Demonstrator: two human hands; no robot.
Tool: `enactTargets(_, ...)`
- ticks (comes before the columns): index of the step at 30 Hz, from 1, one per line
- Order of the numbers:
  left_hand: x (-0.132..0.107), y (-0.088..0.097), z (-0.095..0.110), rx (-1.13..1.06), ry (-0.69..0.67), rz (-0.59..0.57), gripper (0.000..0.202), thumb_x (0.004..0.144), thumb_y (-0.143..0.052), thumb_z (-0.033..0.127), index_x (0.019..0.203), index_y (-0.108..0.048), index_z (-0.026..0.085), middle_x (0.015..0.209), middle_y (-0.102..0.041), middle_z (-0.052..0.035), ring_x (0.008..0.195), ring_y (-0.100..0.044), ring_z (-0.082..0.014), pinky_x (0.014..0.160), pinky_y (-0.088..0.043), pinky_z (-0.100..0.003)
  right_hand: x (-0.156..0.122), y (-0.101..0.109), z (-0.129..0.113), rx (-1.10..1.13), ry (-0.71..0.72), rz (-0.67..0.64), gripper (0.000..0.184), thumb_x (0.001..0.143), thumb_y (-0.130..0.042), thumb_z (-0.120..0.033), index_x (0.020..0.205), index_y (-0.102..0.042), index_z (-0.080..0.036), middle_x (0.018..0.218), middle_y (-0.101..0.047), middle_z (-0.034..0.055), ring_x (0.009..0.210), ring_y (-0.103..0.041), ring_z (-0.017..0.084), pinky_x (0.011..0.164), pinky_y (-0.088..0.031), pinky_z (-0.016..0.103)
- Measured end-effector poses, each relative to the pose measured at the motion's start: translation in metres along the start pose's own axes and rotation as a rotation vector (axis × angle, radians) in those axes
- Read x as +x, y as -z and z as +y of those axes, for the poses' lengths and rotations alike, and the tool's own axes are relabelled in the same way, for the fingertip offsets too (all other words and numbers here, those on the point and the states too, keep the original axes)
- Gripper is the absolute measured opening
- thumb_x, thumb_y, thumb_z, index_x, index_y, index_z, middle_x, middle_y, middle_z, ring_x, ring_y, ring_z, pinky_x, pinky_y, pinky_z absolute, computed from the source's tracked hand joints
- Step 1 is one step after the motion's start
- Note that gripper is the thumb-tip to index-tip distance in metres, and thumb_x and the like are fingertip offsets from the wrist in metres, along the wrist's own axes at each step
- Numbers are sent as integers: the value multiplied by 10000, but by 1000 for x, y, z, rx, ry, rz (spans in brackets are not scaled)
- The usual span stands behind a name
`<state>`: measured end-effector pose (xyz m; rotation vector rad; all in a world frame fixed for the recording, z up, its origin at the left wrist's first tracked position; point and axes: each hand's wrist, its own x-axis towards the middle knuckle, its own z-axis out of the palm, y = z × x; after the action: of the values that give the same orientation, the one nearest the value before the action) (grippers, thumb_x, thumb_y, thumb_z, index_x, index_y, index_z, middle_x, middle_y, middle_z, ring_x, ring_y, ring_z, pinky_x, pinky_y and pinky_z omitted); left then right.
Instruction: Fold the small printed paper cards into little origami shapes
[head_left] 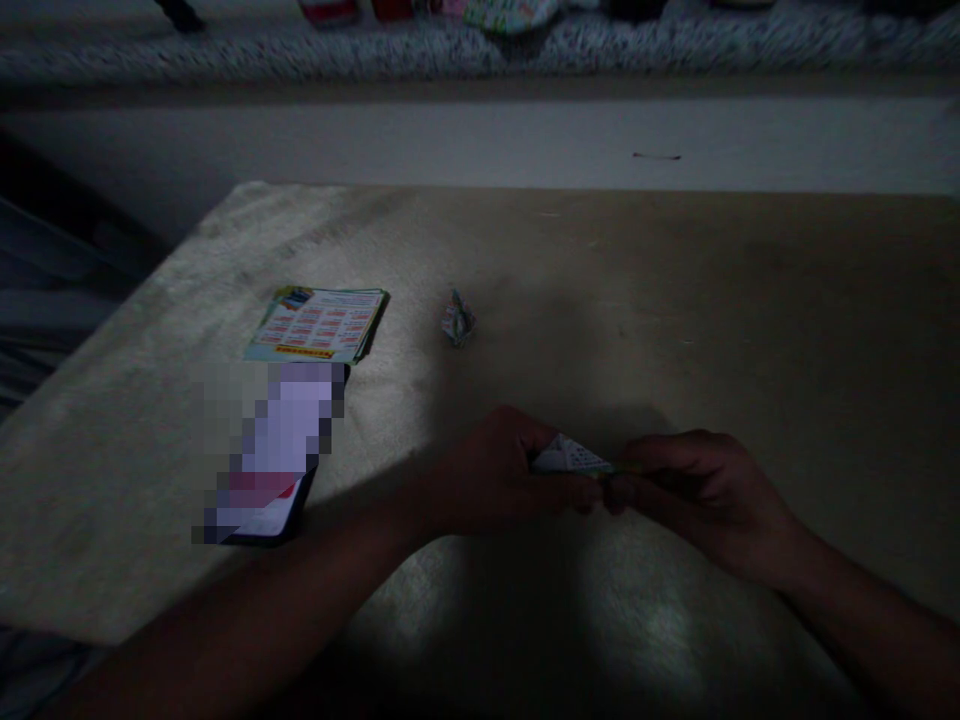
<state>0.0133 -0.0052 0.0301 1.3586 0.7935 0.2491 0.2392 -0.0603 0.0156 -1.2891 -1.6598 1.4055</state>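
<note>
1. Both hands are closed on one thing: the left hand grips the left part of a folded printed paper, its thumb along the near side, and the right hand pinches the right end between thumb and fingers.
2. The paper is between the two hands, over the part of the table towards the near edge. Whether it touches the tabletop cannot be told. A pale, triangular face with dark print shows; the fingers hide the rest.
3. The step in hand looks like folding or creasing, with the left hand apparently steadying and the right working the narrow end; the thumbs meet, or nearly so, just below it.
4. The next move seems to call for keeping the left grip firm, lining up the layers and pressing the crease flat with the right thumb. A loose pinch could let the fold slip.
5. Towards the far edge stands a small folded paper piece. Nearer the left edge lies a stack of calendar cards, with a phone just on its near side.
</note>
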Motion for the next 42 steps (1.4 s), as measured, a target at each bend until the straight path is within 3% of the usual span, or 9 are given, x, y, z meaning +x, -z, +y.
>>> enactTargets(3,0,-1,3,7,26,4,212,795,-779,334,778,-779,122,591,-592,37,526,-440,-40,492,-345,-141,-1,2,-3,10,37,-52,290,913,-658,-351,699,-696,-159,564,-579,-3,499,-453,87,447,-335,224)
enactTargets(8,3,0,3,-69,44,-52,200,807,-768,318,795,-782,119,675,-696,-10,620,-610,-90,586,-456,-174,-3,5,-4,37,41,-91,278,920,-648,-329,703,-703,-164,593,-616,10,518,-488,98,472,-352,241)
enactTargets(12,3,2,2,-9,65,-22,269,767,-801,378,871,-795,130,711,-728,-15,603,-611,-100,540,-425,-181,-3,6,-1,43,-15,-74,322,915,-652,-384,682,-694,-165,596,-603,15,524,-487,107,468,-352,250)
enactTargets(19,3,-2,-4,36,-30,76,261,830,-745,376,824,-782,118,737,-743,-37,653,-633,-100,586,-444,-175,-1,2,-2,-38,20,54,242,896,-677,-367,763,-730,-172,606,-641,22,514,-513,105,449,-370,228)
enactTargets(25,4,-4,-10,63,-109,178,287,884,-678,393,941,-781,131,761,-731,-31,662,-625,-102,576,-445,-176,-2,2,-2,-106,31,108,244,874,-710,-366,716,-730,-180,587,-646,18,488,-513,96,428,-366,220)
enactTargets(35,4,-6,-8,52,-117,206,277,899,-656,388,954,-774,143,814,-753,-41,710,-673,-118,597,-479,-180,2,1,-5,47,6,143,157,810,-748,-282,691,-706,-189,586,-663,14,503,-566,108,447,-451,201)
enactTargets(39,6,-5,-8,-141,-41,125,350,774,-794,368,1038,-743,144,955,-776,-69,820,-718,-163,719,-549,-244,2,1,-4,55,2,237,125,787,-753,-270,701,-698,-196,570,-645,5,478,-535,97,419,-418,188)
enactTargets(42,7,-3,-9,-170,-10,109,340,727,-837,321,988,-737,127,956,-780,-82,838,-728,-171,766,-556,-265,2,1,-3,65,-17,281,137,783,-756,-278,694,-690,-196,569,-639,6,480,-523,96,417,-405,188)
